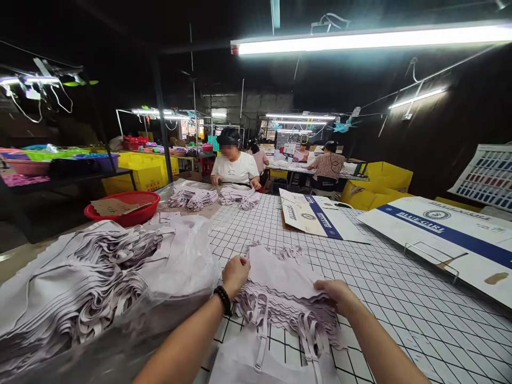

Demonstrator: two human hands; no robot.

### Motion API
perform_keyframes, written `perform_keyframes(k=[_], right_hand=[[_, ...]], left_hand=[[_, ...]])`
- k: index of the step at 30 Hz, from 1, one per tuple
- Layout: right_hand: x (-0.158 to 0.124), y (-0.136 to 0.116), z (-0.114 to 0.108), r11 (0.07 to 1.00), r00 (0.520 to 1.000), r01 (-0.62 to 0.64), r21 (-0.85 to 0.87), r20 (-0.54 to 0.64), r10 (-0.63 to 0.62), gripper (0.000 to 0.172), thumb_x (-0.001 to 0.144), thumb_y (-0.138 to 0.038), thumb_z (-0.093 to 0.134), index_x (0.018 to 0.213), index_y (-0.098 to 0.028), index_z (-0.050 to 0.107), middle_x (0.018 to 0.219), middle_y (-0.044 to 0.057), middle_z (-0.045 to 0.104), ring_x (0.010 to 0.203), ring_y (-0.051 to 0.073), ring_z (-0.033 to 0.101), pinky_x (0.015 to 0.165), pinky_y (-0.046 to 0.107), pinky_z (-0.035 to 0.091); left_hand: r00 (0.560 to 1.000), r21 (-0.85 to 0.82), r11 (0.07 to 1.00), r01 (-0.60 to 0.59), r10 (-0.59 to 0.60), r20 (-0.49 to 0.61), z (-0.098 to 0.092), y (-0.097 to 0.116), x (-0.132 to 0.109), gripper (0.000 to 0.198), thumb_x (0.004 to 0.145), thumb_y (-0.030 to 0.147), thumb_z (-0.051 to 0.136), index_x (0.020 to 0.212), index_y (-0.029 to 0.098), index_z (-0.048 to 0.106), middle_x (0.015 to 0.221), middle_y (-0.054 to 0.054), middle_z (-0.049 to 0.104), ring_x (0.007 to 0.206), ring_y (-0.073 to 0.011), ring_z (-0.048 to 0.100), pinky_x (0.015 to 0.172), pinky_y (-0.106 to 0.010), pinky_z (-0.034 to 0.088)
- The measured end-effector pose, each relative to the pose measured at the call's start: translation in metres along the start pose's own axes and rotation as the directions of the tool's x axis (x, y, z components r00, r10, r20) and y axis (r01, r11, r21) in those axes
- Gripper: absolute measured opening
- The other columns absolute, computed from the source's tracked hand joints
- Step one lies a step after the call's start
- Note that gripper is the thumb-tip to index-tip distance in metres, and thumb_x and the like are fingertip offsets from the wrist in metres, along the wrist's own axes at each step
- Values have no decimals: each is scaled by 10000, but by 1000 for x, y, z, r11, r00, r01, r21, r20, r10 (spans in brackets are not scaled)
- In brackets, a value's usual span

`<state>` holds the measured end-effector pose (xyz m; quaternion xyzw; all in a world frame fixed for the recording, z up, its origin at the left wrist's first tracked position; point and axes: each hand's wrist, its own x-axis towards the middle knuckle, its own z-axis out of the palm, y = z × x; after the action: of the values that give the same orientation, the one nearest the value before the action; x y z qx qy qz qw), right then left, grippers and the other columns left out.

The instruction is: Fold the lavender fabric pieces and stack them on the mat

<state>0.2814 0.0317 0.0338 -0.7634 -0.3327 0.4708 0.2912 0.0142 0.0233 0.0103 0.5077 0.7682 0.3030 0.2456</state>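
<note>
White gridded desk (400, 298) fills the room's near end, black lines on a pale top. Landmark: the stack of pale lilac garments (286, 298) lying at the desk's near edge, straps hanging toward the viewer.

Left of the stack, a much bigger heap of the same lilac garments (80, 288) sits part-covered by clear plastic wrap (184, 266), touching the stack's left side.

Right of the stack and well apart, a flattened white carton with a blue stripe (444, 234). Beyond the stack, a smaller flattened carton (316, 216).

Far beyond the stack, a seated person in a white shirt (235, 168) works at the desk's far end, with two small garment piles (216, 197) in front. More people sit further back.

Beyond-left of the stack, a red basket (128, 205) holding brown card.

Left hand (235, 273), black bead bracelet at the wrist, pinches the stack's top-left corner, fingers closed on fabric. Right hand (338, 294) rests on the stack's right edge, fingers curled over the top layers, gripping them.
</note>
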Motion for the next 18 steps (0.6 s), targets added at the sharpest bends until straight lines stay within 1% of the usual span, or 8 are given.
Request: perform_keyframes(k=[1, 3, 5, 7, 10, 13, 16, 18], right_hand=[[-5, -2, -1, 995, 998, -53, 79, 38, 50, 96, 702, -200, 635, 748, -152, 565, 512, 64, 623, 533, 205, 629, 484, 275, 499], [-13, -6, -4, 975, 990, -139, 176, 65, 129, 169, 744, -304, 636, 715, -171, 536, 450, 28, 574, 449, 165, 570, 423, 245, 447], [-19, -8, -9, 959, 983, -182, 216, 54, 174, 277, 759, -409, 626, 649, -193, 491, 362, -38, 449, 351, 113, 443, 351, 206, 323], [-21, -8, -12, 956, 981, -191, 222, 38, 188, 332, 767, -399, 626, 581, -197, 441, 339, -72, 360, 321, 72, 343, 347, 187, 230], [-23, -6, -15, 983, 991, -133, 125, -11, 135, 351, 751, -300, 661, 532, -185, 412, 382, -61, 402, 357, 54, 343, 390, 197, 237], [-26, -7, -18, 1000, 997, -15, 28, -81, 17, 297, 751, -272, 666, 556, -177, 463, 432, -49, 449, 395, 63, 365, 421, 225, 264], [-28, -9, -29, 992, 995, 57, 114, -82, -48, 189, 763, -221, 659, 633, -162, 535, 479, -51, 468, 414, 59, 391, 415, 212, 298], [-32, -10, -40, 976, 998, 53, 209, -30, -47, 128, 763, -191, 662, 690, -154, 564, 497, -53, 470, 415, 53, 405, 401, 189, 332]], left_hand=[[1000, -22, 1000, 13, -12, 21, -1, -1, 2, 233, 806, 340, 516, 874, 191, 682, 968, -64, 723, 911, -197, 644, 676, -246, 406], [998, -45, 999, 29, -26, 65, -2, -3, 4, 261, 819, 350, 499, 798, 175, 692, 886, -76, 734, 830, -180, 658, 629, -228, 399], [996, -53, 998, 32, -27, 87, -2, -3, 5, 291, 823, 359, 497, 724, 162, 687, 819, -87, 734, 774, -176, 661, 596, -225, 388], [996, -66, 997, 33, -27, 88, -3, -3, 6, 281, 817, 354, 515, 704, 156, 679, 819, -95, 732, 773, -184, 659, 587, -228, 382], [998, -102, 994, 37, -30, 62, -3, -1, 7, 250, 821, 338, 526, 744, 150, 672, 864, -109, 725, 823, -204, 652, 619, -240, 391], [999, -165, 986, 40, -38, 14, -7, 3, 8, 221, 840, 305, 516, 785, 142, 656, 935, -131, 710, 923, -216, 634, 699, -249, 409], [998, -271, 961, 55, -56, 3, -13, 8, 4, 202, 859, 292, 500, 779, 148, 617, 962, -124, 694, 929, -192, 629, 722, -235, 424], [996, -363, 927, 88, -76, 48, -19, 12, -4, 218, 879, 305, 467, 770, 155, 581, 880, -102, 690, 808, -159, 643, 660, -223, 442]])
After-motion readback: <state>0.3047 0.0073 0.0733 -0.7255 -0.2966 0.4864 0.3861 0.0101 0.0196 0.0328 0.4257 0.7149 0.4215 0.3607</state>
